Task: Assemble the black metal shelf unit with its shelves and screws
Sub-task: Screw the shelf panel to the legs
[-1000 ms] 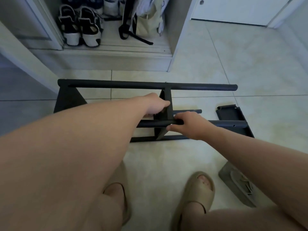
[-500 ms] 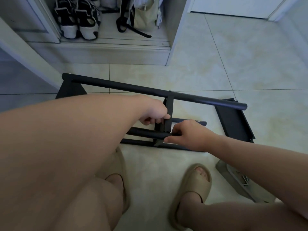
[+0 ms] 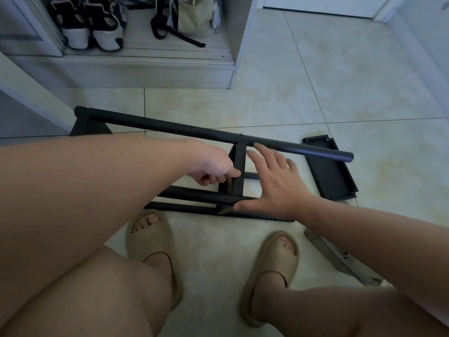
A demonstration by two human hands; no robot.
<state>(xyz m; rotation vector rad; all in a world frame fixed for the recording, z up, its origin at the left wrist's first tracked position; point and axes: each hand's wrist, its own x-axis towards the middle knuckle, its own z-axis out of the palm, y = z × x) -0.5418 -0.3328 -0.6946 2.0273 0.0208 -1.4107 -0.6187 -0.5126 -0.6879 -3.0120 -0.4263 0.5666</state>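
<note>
The black metal shelf frame (image 3: 170, 126) lies on its side on the tiled floor, its long round poles running left to right. A flat black shelf panel (image 3: 239, 181) joins the poles in the middle. My left hand (image 3: 213, 170) grips that middle panel from the left, fingers curled round its edge. My right hand (image 3: 274, 183) is spread open over the frame, fingertips near the upper pole, thumb against the lower pole. A loose black shelf tray (image 3: 330, 171) lies on the floor at the right, under the upper pole's end.
A grey flat package (image 3: 340, 259) lies on the floor at lower right. My two feet in tan slippers (image 3: 150, 239) stand just in front of the frame. A low cabinet with shoes (image 3: 92, 27) and a bag is beyond it.
My right hand let go of the lower pole and opened out over the frame. The frame has tilted, its right end swinging toward me. My left hand stays on the middle panel.
</note>
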